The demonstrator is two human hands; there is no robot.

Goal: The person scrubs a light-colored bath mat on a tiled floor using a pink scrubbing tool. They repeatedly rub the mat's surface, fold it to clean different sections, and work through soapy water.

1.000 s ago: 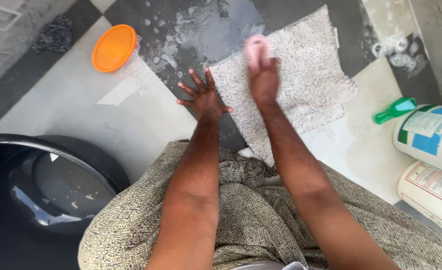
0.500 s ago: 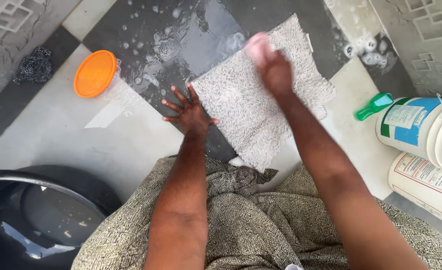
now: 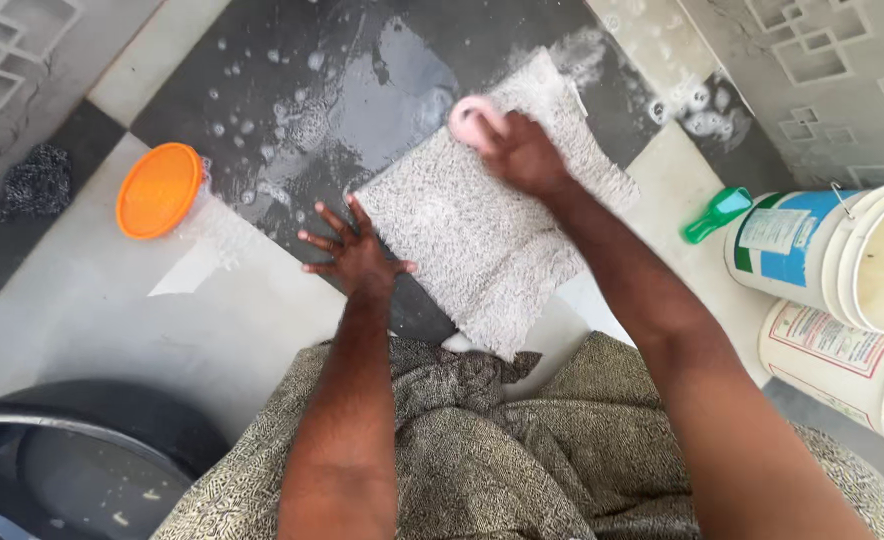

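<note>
Shaggy grey-white pile covers the small bath mat [image 3: 482, 235], which lies flat on the wet floor [image 3: 262, 300], partly on a dark tile and partly on a pale one, turned at an angle so that one corner points toward the person's lap. On its far corner the right hand [image 3: 522, 155] presses down a pink bar of soap [image 3: 470, 118]; the fingers [image 3: 494, 132] are curled over it in a closed grip, and only the rounded end of the bar shows past them. The left hand [image 3: 354, 255] lies flat on the dark tile just beside the mat's left edge, all fingers spread wide and holding nothing, the thumb reaching to the fringe of the pile. Soapy water and clusters of bubbles [image 3: 292, 120] sit on the dark tile beyond the mat, with more foam [image 3: 697, 115] near the patterned wall on the right. To the left, well apart from the mat, an orange round lid [image 3: 160, 190] caps a clear container lying on the pale tile, and farther off a dark steel scrubber [image 3: 34, 183] rests by the wall. On the right stand two white plastic buckets [image 3: 842, 260], one with a blue and green label, and a green scoop [image 3: 717, 213] lies just beside them. A black tub [image 3: 92, 440] with water in it sits at the lower left, next to the person's patterned grey-brown garment [image 3: 502, 450].
</note>
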